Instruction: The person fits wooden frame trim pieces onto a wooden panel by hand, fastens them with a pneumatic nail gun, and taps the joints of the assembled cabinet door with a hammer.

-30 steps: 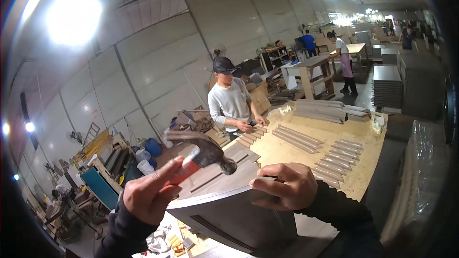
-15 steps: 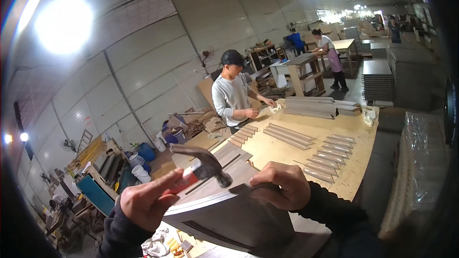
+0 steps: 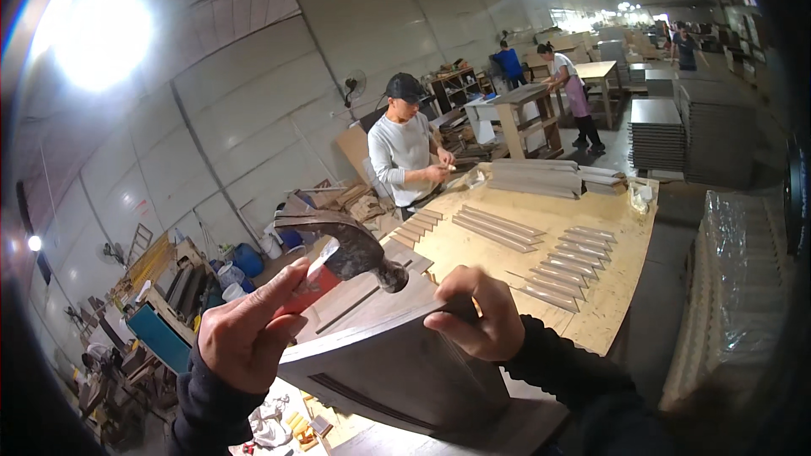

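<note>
My left hand [image 3: 243, 339] is closed round the red handle of a claw hammer [image 3: 353, 252]. The hammer's dark, worn metal head hangs just above the top edge of a grey-brown wood-grain box-like piece [image 3: 405, 365]. That piece has a pale curved edge and dark slots in its front face. At its right corner, my right hand [image 3: 488, 321] pinches the edge, with thumb in front and fingers bent over the top. Whether a small part also lies between those fingers cannot be made out.
Beyond lies a light wooden table [image 3: 473, 266] with rows of wood strips [image 3: 498, 228] and stacked boards [image 3: 534, 177]. A co-worker [image 3: 404, 148] stands at its far left side. Wrapped stock [image 3: 726, 287] stands right; buckets [image 3: 232, 279] and scrap are on the left.
The hammer has risen slightly and shifted left in my left hand. My right hand has moved a little left and up along the edge. The co-worker's hands have drawn in toward the body.
</note>
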Demonstrator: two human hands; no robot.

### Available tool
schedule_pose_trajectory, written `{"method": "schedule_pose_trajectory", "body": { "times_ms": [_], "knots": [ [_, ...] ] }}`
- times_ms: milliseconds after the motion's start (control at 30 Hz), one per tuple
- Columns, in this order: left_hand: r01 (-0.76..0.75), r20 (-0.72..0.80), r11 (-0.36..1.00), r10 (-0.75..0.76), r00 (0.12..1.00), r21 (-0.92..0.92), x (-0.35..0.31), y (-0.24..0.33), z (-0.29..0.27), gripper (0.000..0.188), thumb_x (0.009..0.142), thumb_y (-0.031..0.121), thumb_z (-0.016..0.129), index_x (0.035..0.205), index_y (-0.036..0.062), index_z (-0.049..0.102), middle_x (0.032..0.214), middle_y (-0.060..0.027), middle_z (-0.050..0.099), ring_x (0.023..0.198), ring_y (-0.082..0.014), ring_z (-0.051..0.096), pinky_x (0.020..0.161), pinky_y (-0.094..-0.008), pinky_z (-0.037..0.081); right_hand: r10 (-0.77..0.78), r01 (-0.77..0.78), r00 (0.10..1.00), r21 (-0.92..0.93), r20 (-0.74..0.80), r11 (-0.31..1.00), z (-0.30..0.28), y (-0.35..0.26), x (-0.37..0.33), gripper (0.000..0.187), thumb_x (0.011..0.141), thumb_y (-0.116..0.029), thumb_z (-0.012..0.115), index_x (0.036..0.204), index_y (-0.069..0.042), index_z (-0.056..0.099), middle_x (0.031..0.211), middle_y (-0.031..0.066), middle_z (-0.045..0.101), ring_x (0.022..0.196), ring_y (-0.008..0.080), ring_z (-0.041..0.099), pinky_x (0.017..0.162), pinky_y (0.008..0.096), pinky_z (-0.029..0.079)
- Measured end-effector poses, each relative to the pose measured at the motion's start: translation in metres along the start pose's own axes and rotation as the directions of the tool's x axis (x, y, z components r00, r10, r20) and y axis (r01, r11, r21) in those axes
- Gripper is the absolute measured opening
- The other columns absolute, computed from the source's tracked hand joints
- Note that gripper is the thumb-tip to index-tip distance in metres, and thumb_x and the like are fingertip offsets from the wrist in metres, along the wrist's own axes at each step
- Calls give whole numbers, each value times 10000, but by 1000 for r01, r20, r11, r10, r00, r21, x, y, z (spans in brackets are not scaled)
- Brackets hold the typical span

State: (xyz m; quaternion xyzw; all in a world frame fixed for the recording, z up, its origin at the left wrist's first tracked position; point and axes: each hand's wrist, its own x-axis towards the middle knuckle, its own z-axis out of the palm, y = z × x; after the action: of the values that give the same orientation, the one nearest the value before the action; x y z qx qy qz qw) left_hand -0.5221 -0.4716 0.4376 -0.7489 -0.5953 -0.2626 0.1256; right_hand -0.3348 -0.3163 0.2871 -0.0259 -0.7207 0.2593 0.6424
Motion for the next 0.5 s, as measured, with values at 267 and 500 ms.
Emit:
{"method": "schedule_pose_trajectory", "body": {
  "times_ms": [267, 500],
  "knots": [
    [-114, -29, 992, 116, 993, 45, 10, -6, -2, 434, 795, 68, 637, 1217, 32, 538, 929, -167, 666, 820, -265, 673, 726, -296, 518, 32, -39, 992, 57, 122, 998, -3, 13, 8, 380, 730, -165, 758, 1000, 9, 555, 823, 111, 647, 712, 144, 632, 642, 283, 495],
    [-149, 174, 987, 138, 975, 55, 19, -4, 5, 393, 856, 133, 584, 1229, 21, 529, 1010, -160, 659, 851, -186, 657, 755, -316, 521, 186, -190, 972, 10, 146, 982, -2, 19, 9, 383, 691, -211, 790, 941, 8, 601, 823, 130, 665, 722, 192, 657, 676, 294, 521]
  ]
}}
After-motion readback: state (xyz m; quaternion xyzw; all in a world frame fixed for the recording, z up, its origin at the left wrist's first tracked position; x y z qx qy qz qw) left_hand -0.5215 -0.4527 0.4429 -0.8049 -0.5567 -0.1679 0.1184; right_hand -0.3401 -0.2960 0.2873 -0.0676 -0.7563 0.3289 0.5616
